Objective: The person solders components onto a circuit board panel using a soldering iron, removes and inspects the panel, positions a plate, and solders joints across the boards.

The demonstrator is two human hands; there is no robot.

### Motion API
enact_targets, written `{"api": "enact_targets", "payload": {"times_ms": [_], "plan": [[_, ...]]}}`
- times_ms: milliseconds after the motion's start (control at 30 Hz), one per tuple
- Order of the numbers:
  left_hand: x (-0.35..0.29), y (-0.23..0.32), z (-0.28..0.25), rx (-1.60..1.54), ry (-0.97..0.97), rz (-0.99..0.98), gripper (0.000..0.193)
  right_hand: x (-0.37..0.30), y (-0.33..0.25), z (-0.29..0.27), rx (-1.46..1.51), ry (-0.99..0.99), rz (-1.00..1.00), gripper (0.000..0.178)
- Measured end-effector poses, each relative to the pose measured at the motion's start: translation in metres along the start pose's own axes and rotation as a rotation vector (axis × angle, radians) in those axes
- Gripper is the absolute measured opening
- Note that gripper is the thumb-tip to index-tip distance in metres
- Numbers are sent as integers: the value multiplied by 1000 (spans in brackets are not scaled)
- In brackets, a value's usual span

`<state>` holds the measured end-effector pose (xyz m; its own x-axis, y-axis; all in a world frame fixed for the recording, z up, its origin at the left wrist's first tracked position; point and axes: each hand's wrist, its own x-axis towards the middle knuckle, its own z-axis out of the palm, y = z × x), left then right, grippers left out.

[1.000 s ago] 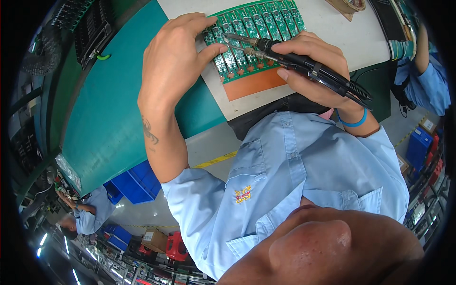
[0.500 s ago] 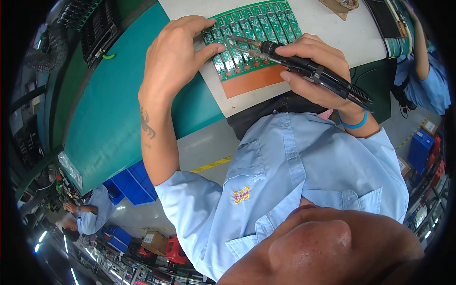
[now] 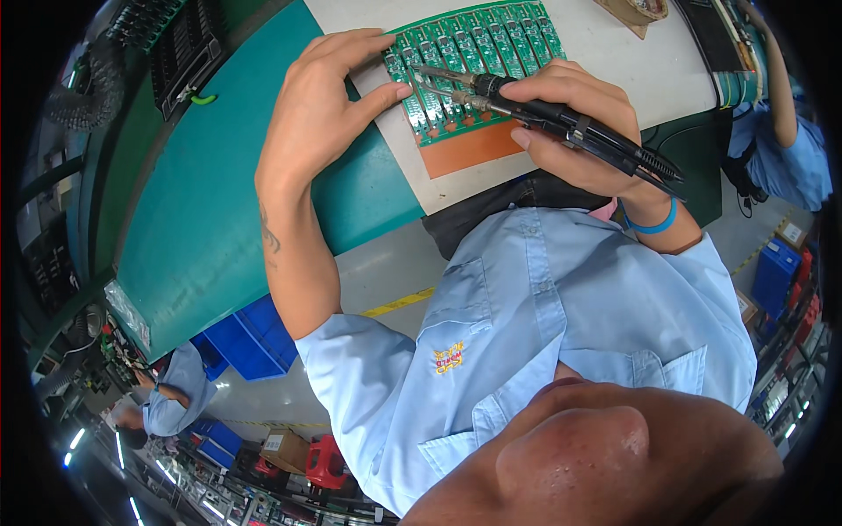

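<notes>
A green panel of several narrow circuit boards (image 3: 487,53) lies on a pale mat (image 3: 605,53), with an orange-brown sheet (image 3: 469,152) along its near side. My left hand (image 3: 324,101) rests at the panel's left edge, forefinger at the far corner and thumb lower down. These two are stretched apart; the other fingers are partly hidden. In my right hand (image 3: 579,114) is a black soldering iron (image 3: 605,151) with a second metal tube beside its tip. It slants left over the panel, its tip close to the left boards. Whether the tip touches cannot be made out.
A green work surface (image 3: 210,193) spreads to the left, with a black rack (image 3: 187,66) at its far side. A brown round holder (image 3: 640,10) stands beyond the panel. Blue bins (image 3: 254,337) are below the table edge. Other people in blue shirts (image 3: 781,149) are at right and lower left.
The panel and orange-brown sheet sit slightly farther right in the picture. The iron's tip has shifted slightly left relative to the panel. Both hands keep much the same pose.
</notes>
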<state>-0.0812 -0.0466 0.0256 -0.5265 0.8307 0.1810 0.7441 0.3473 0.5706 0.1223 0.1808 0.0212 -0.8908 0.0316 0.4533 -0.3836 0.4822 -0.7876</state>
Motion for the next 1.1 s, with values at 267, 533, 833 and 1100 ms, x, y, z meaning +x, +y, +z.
{"api": "enact_targets", "payload": {"times_ms": [267, 533, 833, 1100], "plan": [[-1, 1, 1, 38, 1, -8, 49, 6, 5, 3, -35, -62, 3, 48], [-1, 2, 3, 55, 14, 10, 50, 9, 0, 2, -61, -75, -3, 47], [-1, 1, 4, 26, 5, -27, 51, 2, -7, -8, -52, -11, -36, 46], [-2, -2, 1, -2, -7, -43, 50, -40, 16, -65, -255, 631, 111, 42]]}}
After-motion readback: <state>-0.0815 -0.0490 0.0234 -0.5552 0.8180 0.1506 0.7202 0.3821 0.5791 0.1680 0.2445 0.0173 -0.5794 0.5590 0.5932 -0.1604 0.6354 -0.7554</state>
